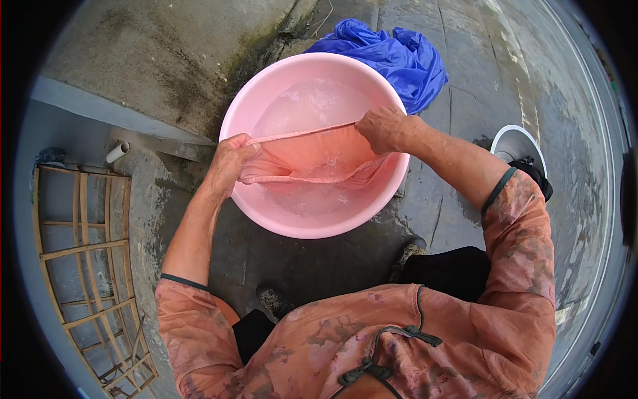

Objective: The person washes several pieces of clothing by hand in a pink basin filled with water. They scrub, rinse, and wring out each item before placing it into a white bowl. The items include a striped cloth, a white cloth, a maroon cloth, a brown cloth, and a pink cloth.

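Note:
A large round pink plastic basin [319, 230] stands on the floor before me, with cloudy water [309, 99] in it. Over the water a wet salmon-pink garment [319, 149] is stretched sideways, its hemmed opening facing up. My left hand [232, 162] grips the garment's left end above the basin's left rim, thumb on top. At the other end, my right hand [384, 130] is closed on the cloth near the right rim. The garment's lower part hangs down to the water.
A crumpled blue cloth [398, 60] lies behind the basin at the right. Farther right stands a white basin [516, 137] with dark cloth [531, 172] at it. To the left are a concrete ledge [149, 65], a short white pipe [118, 152] and a wooden lattice frame [84, 249].

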A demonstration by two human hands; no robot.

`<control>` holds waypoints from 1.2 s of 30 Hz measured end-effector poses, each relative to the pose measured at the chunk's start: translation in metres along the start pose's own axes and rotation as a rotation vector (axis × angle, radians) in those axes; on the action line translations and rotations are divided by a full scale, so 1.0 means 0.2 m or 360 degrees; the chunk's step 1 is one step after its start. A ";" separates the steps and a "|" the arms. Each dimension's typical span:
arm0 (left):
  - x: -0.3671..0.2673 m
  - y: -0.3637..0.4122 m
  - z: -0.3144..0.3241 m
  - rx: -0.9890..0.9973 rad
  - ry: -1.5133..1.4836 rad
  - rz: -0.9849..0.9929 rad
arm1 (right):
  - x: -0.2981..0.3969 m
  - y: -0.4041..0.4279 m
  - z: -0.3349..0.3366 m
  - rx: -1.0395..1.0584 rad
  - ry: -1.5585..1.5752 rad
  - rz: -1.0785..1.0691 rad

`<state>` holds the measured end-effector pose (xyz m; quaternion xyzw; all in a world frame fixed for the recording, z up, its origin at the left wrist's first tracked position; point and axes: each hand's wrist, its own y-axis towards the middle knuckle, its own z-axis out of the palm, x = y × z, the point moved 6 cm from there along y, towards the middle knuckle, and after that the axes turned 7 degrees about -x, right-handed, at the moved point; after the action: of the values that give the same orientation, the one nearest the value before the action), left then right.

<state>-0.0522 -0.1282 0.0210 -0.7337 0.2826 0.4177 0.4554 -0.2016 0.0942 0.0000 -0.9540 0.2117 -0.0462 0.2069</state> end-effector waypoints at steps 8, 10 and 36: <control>-0.67 -0.13 -0.49 -0.0566 -0.0336 0.0710 | -0.06 -0.17 -0.81 -0.1165 -0.0057 0.0122; -0.79 -0.20 -0.58 -0.0617 -0.0358 0.0819 | -0.04 -0.23 -0.98 -0.1635 -0.0054 0.0073; 0.56 -0.01 0.54 0.0298 0.1807 0.0631 | 0.23 0.50 0.52 -0.0732 0.0400 0.0215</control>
<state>-0.0343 -0.0333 -0.1007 -0.7320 0.6481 0.0112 0.2097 -0.1805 0.0327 -0.1362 -0.9465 0.3039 -0.1012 -0.0406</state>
